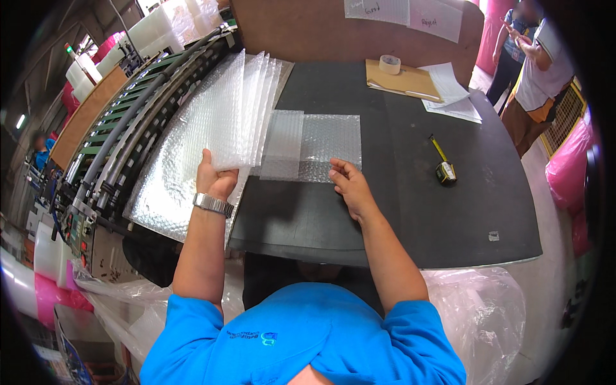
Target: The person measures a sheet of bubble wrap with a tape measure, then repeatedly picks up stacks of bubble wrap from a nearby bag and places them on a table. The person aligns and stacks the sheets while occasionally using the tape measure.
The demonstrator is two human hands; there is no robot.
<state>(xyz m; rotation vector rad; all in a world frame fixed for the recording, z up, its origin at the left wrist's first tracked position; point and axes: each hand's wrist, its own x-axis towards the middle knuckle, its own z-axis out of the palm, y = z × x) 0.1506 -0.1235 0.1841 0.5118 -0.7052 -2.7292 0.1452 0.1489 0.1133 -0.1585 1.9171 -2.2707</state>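
My left hand (217,181) is closed on the lower end of a fanned stack of clear bubble wrap bags (224,122), thumb up along the near edge. The stack rises toward the far left of the table, over a larger silvery bubble wrap sheet (157,186). Two smaller bubble wrap pieces lie overlapping on the dark tabletop: a cloudier left one (282,144) and a clearer right one (332,138). Over the near right corner of the clearer piece, my right hand (350,187) is open with slightly bent fingers. Whether its fingertips touch the plastic is unclear.
A roller machine (138,106) runs along the left side. Farther right, a tape roll (389,63) sits on a brown folder (404,83) beside white papers (452,86). A yellow tape measure (445,172) lies partly extended. Two people (536,61) stand beyond the table's right edge.
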